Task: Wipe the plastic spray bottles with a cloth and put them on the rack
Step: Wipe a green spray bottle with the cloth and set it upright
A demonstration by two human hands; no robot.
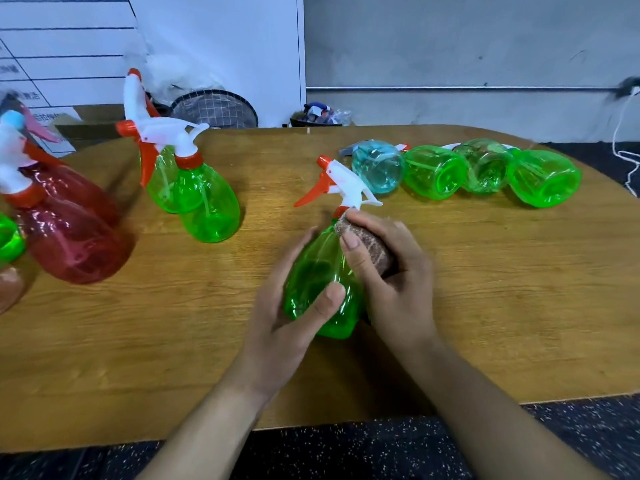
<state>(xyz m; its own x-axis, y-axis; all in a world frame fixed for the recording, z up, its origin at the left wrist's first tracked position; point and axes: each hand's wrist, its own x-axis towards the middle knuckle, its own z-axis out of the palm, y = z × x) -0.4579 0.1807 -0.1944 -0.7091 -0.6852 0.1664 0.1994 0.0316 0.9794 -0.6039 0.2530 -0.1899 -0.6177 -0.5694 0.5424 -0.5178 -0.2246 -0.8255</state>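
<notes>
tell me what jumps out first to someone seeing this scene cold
The eye lands on the green spray bottle at the centre of the wooden table, gripped by the left hand while the right hand presses a brown cloth to its shoulder. Behind it to the right, a row of bottles lying on their sides shows one blue and three green. At far left stand the red bottles.

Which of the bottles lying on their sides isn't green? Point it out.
The pale blue bottle, leftmost in the row of four lying at the table's far right; the other three are green.
</notes>
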